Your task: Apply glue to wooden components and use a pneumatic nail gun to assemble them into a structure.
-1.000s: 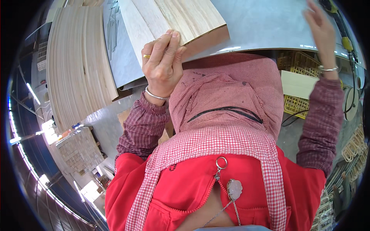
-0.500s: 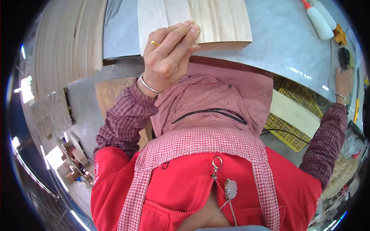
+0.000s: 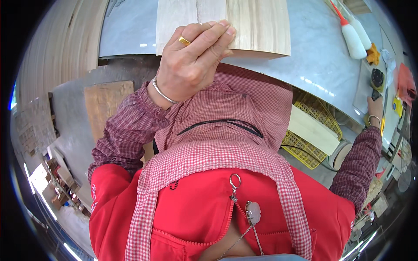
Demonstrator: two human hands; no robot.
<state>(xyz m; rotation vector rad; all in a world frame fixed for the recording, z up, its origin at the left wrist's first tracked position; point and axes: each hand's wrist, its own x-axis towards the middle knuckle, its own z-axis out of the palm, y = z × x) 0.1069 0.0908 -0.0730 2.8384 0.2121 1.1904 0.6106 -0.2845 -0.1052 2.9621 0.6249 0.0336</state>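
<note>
At the table's near edge, my left hand is closed on the near edge of a pale wooden board, fingers pressed together on top and the thumb tip by the edge. The board lies on the grey tabletop, its far end out of view. My right hand reaches far out to the right, closed around a small dark thing whose kind I cannot make out. Just beyond it sits a black rounded object, with an orange-brown cloth farther off.
White squeeze bottles, one with a red nozzle, lie on the right of the table. Long wooden strips are stacked at left. Below the table stand yellow plastic crates with a pale plank across them. An orange-red bag is at far right.
The view has shifted, bringing more of the right side into sight. My right hand now grips a dark thing apart from the black rounded object. My left hand keeps its hold on the board.
</note>
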